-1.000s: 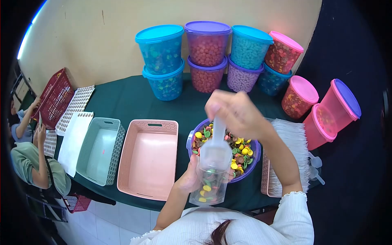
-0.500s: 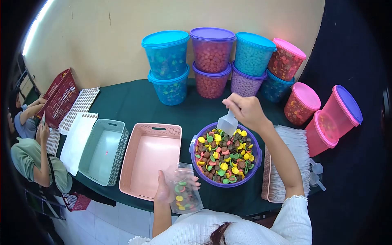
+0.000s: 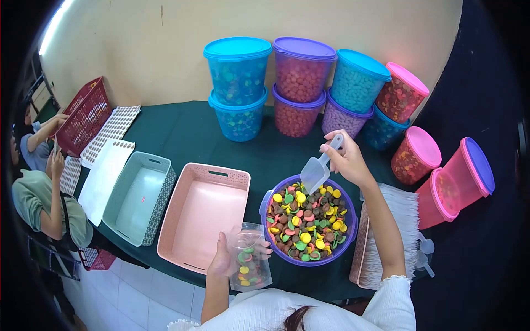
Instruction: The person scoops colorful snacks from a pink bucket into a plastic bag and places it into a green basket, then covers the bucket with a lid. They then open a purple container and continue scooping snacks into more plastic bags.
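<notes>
My left hand [image 3: 223, 258] grips a clear plastic pouch [image 3: 251, 276] by its side. Several yellow, green, pink and brown candies lie inside its lower part. In my right hand [image 3: 350, 163] is the handle of a translucent white scoop [image 3: 316, 174], pinched between thumb and fingers. Its blade tilts down over the far edge of a purple tub [image 3: 309, 263], and no candies are visible in it. Round, colourful candies [image 3: 309, 223] fill the tub, which stands right of the pouch.
Left of the tub are a pink basket [image 3: 201, 215] and a green basket [image 3: 135, 193]. Stacked lidded containers [image 3: 238, 71] line the back. Clear bags [image 3: 392, 231] fill a tray at right, with spare scoops [image 3: 425, 251] beside it. Two people [image 3: 52, 201] work at far left.
My right hand has turned the scoop, so its handle now points up and right. The pouch stays in my left hand. The camera view has shifted slightly.
</notes>
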Demonstrator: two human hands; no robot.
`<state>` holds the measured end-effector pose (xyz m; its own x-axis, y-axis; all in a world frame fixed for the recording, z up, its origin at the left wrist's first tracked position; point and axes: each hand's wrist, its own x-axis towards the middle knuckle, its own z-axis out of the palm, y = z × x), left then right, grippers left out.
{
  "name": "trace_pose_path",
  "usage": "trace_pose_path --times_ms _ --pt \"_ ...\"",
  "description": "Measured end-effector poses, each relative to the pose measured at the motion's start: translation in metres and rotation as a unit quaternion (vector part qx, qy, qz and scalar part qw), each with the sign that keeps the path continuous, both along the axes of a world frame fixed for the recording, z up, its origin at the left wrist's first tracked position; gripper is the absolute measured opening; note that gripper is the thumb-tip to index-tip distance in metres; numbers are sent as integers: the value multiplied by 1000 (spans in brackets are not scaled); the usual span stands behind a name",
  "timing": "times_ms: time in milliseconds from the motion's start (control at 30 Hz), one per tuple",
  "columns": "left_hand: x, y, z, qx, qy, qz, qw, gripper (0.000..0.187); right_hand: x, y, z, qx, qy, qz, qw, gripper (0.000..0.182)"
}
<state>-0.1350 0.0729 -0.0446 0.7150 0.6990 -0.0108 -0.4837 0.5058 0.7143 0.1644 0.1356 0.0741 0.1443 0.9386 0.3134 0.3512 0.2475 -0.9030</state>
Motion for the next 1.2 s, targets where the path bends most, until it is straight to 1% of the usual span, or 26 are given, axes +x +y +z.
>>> trace_pose_path --times_ms 33,67,133,167,300,367,467,600,633,700,733,800,833,867,933,1067,1133,1200 --pt "1 1 1 -4 1 0 1000 88 0 -3 3 -31 23 24 999 21" --pt "3 1 1 -8 3 -1 1000 89 0 -3 -1 -34 26 23 999 21" --pt "4 4 2 -2 11 -7 1000 89 -1 -2 -8 -59 74 64 993 21" --pt "4 4 2 7 16 -10 1000 90 -2 -3 -7 -59 59 90 992 25" --pt "4 6 -2 -2 14 -20 1000 91 -8 -7 5 -48 67 107 991 31" --pt "5 7 -2 -11 6 -22 1000 92 -8 -5 6 -16 39 131 991 35" --pt "7 7 -3 -21 -2 -20 1000 92 -15 -1 3 -46 50 124 990 36" --pt "7 10 -5 -25 -15 -22 999 92 -11 8 -11 -4 65 147 987 37" --pt "7 10 -6 -24 -11 -22 999 92 -11 12 -16 -8 67 147 987 37" --pt "7 10 -7 -24 -9 -22 999 92 -8 25 -20 -10 104 118 988 41" --pt "7 10 -7 -23 -14 -24 999 92 -5 31 -23 -11 105 117 988 41" --pt "7 10 -7 -24 -18 -28 999 92 -2 38 -28 -64 120 135 981 46" --pt "7 10 -6 -26 -13 -26 999 92 -4 38 -30 -106 87 139 981 48" --pt "7 10 -5 -27 -9 -24 999 92 -5 40 -39 -127 105 143 976 49" --pt "6 11 -7 -32 -15 -30 999 93 -5 39 -42 -144 106 157 971 49" --pt "7 9 -7 -29 -20 -22 999 93 -3 27 -39 -174 76 136 972 48" --pt "8 9 -9 -38 -30 -26 998 93 -9 11 -45 -227 52 128 964 46" --pt "7 9 -8 -46 -40 -28 998 93 -12 -4 -45 -237 62 136 960 42"
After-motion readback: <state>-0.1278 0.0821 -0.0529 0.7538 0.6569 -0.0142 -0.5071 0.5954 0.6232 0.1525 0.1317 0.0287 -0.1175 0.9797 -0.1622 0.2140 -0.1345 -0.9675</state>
